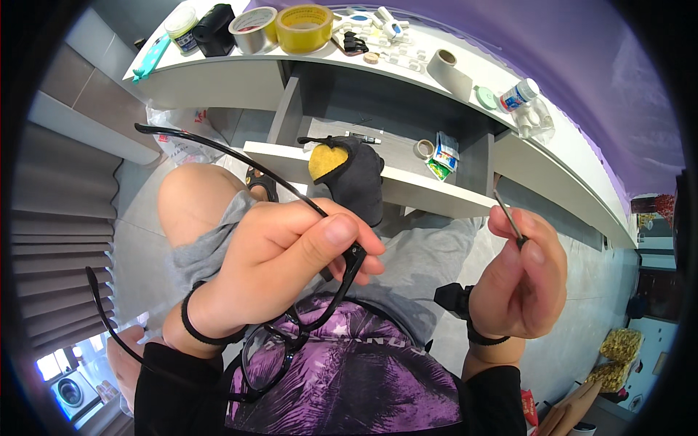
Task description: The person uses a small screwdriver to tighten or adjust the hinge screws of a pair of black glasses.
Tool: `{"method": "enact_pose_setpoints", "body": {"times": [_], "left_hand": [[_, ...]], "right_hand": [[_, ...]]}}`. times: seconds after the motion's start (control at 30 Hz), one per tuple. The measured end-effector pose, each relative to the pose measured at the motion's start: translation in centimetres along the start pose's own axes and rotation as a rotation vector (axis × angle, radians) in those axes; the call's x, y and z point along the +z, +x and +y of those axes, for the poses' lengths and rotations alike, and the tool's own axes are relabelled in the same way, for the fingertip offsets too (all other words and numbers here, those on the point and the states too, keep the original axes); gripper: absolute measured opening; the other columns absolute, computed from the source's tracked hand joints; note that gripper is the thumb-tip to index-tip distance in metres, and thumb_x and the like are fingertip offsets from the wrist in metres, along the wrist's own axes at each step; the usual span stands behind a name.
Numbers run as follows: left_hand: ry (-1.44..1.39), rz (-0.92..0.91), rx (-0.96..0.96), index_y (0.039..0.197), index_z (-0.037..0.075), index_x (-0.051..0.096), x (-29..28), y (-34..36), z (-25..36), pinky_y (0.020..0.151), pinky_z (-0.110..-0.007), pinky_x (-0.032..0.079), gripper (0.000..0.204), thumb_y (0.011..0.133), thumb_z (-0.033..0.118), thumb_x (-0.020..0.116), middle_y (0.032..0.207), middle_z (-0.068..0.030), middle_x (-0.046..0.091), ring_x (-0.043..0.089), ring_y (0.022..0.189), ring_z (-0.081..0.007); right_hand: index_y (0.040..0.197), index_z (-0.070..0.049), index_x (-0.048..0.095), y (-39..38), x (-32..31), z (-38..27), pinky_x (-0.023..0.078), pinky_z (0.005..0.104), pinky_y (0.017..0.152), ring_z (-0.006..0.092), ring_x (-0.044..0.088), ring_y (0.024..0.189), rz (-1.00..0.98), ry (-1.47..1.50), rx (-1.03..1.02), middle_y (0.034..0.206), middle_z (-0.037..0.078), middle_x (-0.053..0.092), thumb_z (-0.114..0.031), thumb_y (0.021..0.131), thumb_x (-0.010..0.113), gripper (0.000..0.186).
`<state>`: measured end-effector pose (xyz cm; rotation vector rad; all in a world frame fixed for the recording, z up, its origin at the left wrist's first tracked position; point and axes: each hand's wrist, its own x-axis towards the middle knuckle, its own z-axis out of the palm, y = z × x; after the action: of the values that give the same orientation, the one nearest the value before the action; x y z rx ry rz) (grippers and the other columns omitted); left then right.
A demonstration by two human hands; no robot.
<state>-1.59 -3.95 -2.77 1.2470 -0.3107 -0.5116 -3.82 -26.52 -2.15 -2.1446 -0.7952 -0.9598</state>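
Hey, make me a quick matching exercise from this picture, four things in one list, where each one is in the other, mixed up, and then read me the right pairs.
Things
1. glasses
2. yellow tape roll
3. thin metal tool
4. black bag

Places
A. between the fingertips of the right hand
B. draped over the front of the open drawer
C. held in the left hand
D. right beside the grey tape roll

Right pairs: 1-C, 2-D, 3-A, 4-B
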Motion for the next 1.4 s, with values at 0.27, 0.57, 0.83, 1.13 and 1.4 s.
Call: {"method": "enact_pose_setpoints", "body": {"times": [0.27, 0.57, 0.83, 1.13, 1.4], "left_hand": [[0.002, 0.003, 0.006, 0.095, -0.003, 0.060, 0.07, -0.05, 0.11, 0.063, -0.019, 0.045, 0.029, 0.096, 0.019, 0.042, 0.084, -0.0104, 0.065, 0.061, 0.074, -0.0101], [0.011, -0.005, 0.000, 0.095, -0.003, 0.061, 0.00, 0.04, 0.17, 0.062, -0.019, 0.045, 0.028, 0.096, 0.019, 0.042, 0.083, -0.0097, 0.065, 0.060, 0.074, -0.0093], [0.023, -0.004, 0.010, 0.094, -0.002, 0.061, 0.04, 0.13, 0.13, 0.061, -0.019, 0.045, 0.028, 0.095, 0.019, 0.043, 0.083, -0.0093, 0.065, 0.060, 0.074, -0.0090], [0.026, 0.001, 0.023, 0.093, -0.002, 0.062, 0.12, 0.28, 0.24, 0.061, -0.019, 0.045, 0.029, 0.095, 0.020, 0.043, 0.081, -0.0089, 0.066, 0.060, 0.073, -0.0089], [0.034, -0.001, 0.017, 0.093, -0.003, 0.062, 0.11, 0.36, 0.31, 0.060, -0.019, 0.044, 0.030, 0.095, 0.021, 0.043, 0.080, -0.0082, 0.066, 0.058, 0.070, -0.0078]], "right_hand": [[0.107, -0.003, 0.047, -0.06, 0.08, -0.07, 0.053, 0.0347, 0.067, 0.0300, 0.064, 0.080, 0.021, 0.053, 0.030, 0.100, 0.019, 0.059, 0.011, 0.080, 0.049, 0.031], [0.105, -0.003, 0.049, -0.15, 0.19, -0.03, 0.051, 0.0343, 0.068, 0.0299, 0.064, 0.078, 0.038, 0.124, 0.064, 0.093, 0.016, 0.062, 0.008, 0.080, 0.052, 0.027], [0.106, -0.003, 0.048, -0.29, 0.21, 0.08, 0.051, 0.0350, 0.068, 0.0298, 0.064, 0.079, 0.042, 0.161, 0.083, 0.092, 0.016, 0.062, -0.001, 0.086, 0.052, 0.021], [0.107, -0.003, 0.048, -0.31, 0.31, -0.02, 0.051, 0.0349, 0.068, 0.0296, 0.064, 0.079, 0.042, 0.162, 0.099, 0.093, 0.015, 0.062, -0.008, 0.089, 0.051, 0.019], [0.110, -0.003, 0.049, -0.42, 0.22, -0.01, 0.051, 0.0347, 0.069, 0.0292, 0.064, 0.080, 0.019, 0.173, 0.119, 0.094, 0.015, 0.063, -0.012, 0.090, 0.052, 0.022]]}}
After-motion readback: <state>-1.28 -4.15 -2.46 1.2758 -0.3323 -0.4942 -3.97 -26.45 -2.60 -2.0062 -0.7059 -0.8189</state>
